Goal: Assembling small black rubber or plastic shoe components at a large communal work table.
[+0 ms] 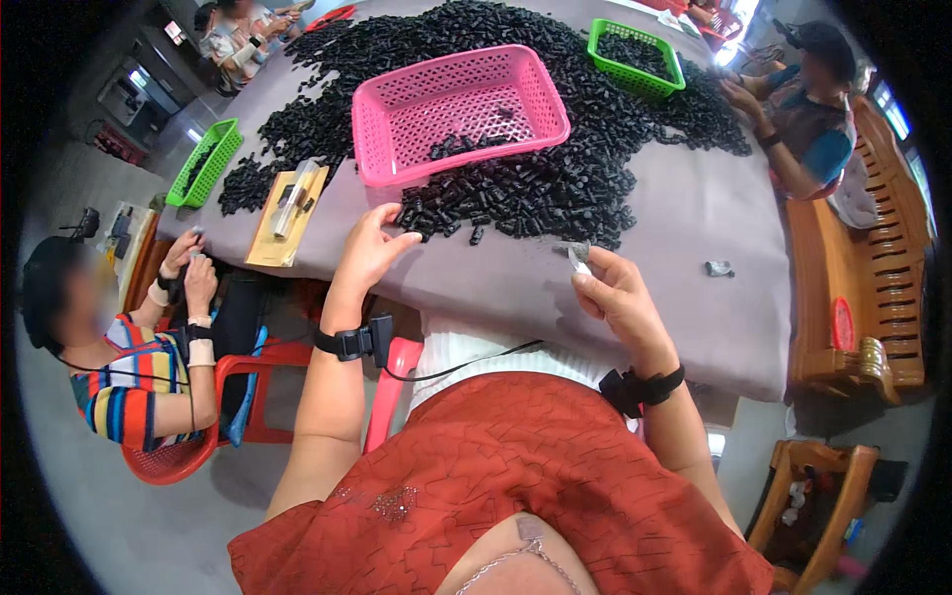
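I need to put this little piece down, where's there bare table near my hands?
Bare cloth lies between the black parts heap and the table's near edge, around your right hand toward the small grey piece. It is crowded at your left hand and pink basket.

Pink basket, black parts, green baskets.

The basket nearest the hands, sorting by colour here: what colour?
Pink basket, seen best in the head view.

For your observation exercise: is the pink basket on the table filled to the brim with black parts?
No: the pink basket holds only a few black parts along one side, and most of its mesh floor shows bare.
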The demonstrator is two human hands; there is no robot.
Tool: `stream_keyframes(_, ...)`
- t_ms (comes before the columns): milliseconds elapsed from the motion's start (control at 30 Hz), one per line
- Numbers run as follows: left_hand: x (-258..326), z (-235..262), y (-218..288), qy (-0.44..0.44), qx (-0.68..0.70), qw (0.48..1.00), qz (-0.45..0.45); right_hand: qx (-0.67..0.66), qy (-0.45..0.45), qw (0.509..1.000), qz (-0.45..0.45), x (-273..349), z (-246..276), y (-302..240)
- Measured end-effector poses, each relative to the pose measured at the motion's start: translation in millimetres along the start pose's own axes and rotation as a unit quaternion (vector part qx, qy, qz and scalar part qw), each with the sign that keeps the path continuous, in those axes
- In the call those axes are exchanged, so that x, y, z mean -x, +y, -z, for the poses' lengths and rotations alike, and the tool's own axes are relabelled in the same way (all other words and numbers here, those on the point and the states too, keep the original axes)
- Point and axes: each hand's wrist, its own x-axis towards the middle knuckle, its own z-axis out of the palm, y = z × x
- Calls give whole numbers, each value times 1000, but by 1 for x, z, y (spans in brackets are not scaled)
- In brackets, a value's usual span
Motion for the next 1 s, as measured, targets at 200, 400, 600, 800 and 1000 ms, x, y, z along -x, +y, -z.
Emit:
stream_keyframes(200,-15,-17,30,-18,-113,990,-76,45,19,999,-5,2,5,-36)
stream_keyframes(400,-27,-33,68,-69,-141,984,-79,89,-2,996,-18,-32,7,-40)
stream_keyframes(600,-39,-45,81,-74,-163,980,-85,73,6,997,-15,-78,15,-30)
stream_keyframes(800,-54,-50,98,-89,-187,973,-99,50,-18,999,-9,-105,22,-28)
stream_keyframes(1000,-66,-54,110,-124,-193,969,-93,54,-7,998,7,-128,23,-35)
